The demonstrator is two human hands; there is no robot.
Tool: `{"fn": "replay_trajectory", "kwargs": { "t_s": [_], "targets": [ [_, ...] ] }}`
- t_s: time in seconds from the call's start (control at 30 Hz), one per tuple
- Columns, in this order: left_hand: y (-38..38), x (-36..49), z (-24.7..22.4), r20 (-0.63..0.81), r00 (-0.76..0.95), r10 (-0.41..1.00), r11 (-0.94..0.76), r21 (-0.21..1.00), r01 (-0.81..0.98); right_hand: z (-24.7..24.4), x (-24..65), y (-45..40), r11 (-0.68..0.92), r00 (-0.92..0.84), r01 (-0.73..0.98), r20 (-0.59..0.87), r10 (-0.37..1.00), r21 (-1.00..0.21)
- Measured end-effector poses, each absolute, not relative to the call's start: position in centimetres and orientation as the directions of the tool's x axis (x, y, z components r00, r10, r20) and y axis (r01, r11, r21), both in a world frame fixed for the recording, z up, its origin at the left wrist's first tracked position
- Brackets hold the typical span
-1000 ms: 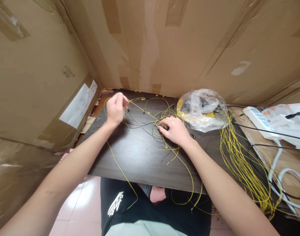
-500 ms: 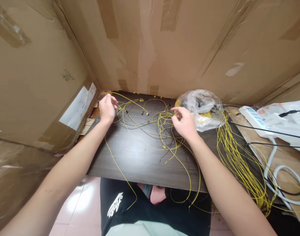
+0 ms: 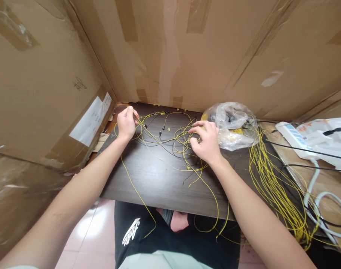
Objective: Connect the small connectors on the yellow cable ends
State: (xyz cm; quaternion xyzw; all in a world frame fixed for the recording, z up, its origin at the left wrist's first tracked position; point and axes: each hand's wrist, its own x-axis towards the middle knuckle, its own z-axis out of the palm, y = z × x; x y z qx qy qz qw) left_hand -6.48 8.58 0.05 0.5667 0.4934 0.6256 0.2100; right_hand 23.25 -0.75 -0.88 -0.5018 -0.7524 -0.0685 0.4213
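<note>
My left hand (image 3: 127, 123) is closed at the far left of the dark tabletop (image 3: 156, 179), its fingertips pinching a thin yellow wire (image 3: 135, 188). The wire runs down past the wrist and over the table's front edge. My right hand (image 3: 206, 142) hovers at the right side of a loose tangle of yellow and black wires (image 3: 184, 140), its fingers curved and apart, the thumb separate. Nothing shows held in it, though its palm side is partly hidden. Small black connectors (image 3: 160, 133) and a little yellow tag (image 3: 188, 167) lie among the wires.
A clear plastic bag (image 3: 234, 125) stands behind my right hand. A thick bundle of yellow wires (image 3: 267, 179) hangs down at the right. Beyond it are a white power strip (image 3: 295, 140) and black cables. Cardboard walls (image 3: 170, 56) close in the back and left.
My right hand's fingers have spread and it has shifted slightly left. My left hand has moved a little right, and the wire arching from it over the table has dropped lower.
</note>
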Motion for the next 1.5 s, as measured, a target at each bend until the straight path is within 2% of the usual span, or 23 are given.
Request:
{"fn": "replay_trajectory", "kwargs": {
  "t_s": [0.07,0.17,0.23,0.3,0.37,0.47,0.53,0.6,0.73,0.83,1.0,1.27,1.37,1.5],
  "targets": [
    [7.9,-6.1,0.0,0.552,-0.16,0.818,-0.491,0.816,0.305,-0.8,22.2,-1.2,0.527,-0.2,0.814,0.735,0.647,-0.242],
    [6.6,-5.5,0.1,0.598,0.123,0.792,-0.608,0.755,0.245,-0.7,20.8,-1.8,0.54,-0.231,0.826,0.776,0.587,-0.163],
    [5.9,-5.2,0.2,0.594,0.306,0.744,-0.654,0.742,0.149,-0.8,20.2,-1.9,0.518,-0.217,0.839,0.77,0.6,-0.168],
    [5.6,-5.1,0.4,0.561,0.406,0.722,-0.643,0.76,0.092,-0.8,20.2,-1.8,0.491,-0.199,0.85,0.748,0.633,-0.19],
    [5.7,-5.1,0.4,0.494,0.415,0.764,-0.587,0.799,0.13,-1.0,20.6,-1.5,0.477,-0.183,0.853,0.736,0.652,-0.211],
    [6.0,-5.1,0.3,0.368,0.329,0.87,-0.475,0.803,0.359,-1.1,21.3,-1.1,0.467,-0.146,0.849,0.739,0.658,-0.248],
    [6.2,-5.2,0.0,0.334,0.305,0.892,-0.451,0.705,0.548,-1.2,21.5,-0.9,0.465,-0.126,0.843,0.744,0.656,-0.268],
    [6.2,-5.1,-0.2,0.331,0.364,0.871,-0.492,0.568,0.66,-1.3,21.5,-0.9,0.469,-0.122,0.837,0.74,0.662,-0.282],
    [5.9,-5.0,-0.7,0.327,0.514,0.793,-0.608,0.379,0.697,-1.1,21.1,-1.2,0.483,-0.14,0.825,0.721,0.678,-0.294],
    [6.0,-5.0,-0.9,0.283,0.564,0.776,-0.63,0.311,0.711,-1.0,21.0,-1.3,0.493,-0.15,0.81,0.7,0.698,-0.318],
    [6.9,-5.5,-1.3,0.246,0.594,0.766,-0.642,0.332,0.691,-0.9,21.0,-1.2,0.511,-0.165,0.776,0.663,0.73,-0.37],
    [6.8,-5.6,-1.4,0.207,0.602,0.771,-0.636,0.274,0.721,-1.1,20.9,-1.2,0.574,-0.204,0.736,0.689,0.695,-0.36],
    [6.5,-5.1,-1.2,0.261,0.583,0.77,-0.638,0.345,0.689,-0.9,20.8,-1.3,0.572,-0.195,0.736,0.696,0.691,-0.361],
    [5.3,-4.0,-0.2,0.421,0.6,0.68,-0.726,0.502,0.47,-0.2,20.8,-1.6,0.524,-0.1,0.74,0.7,0.707,-0.423]
  ]
}}
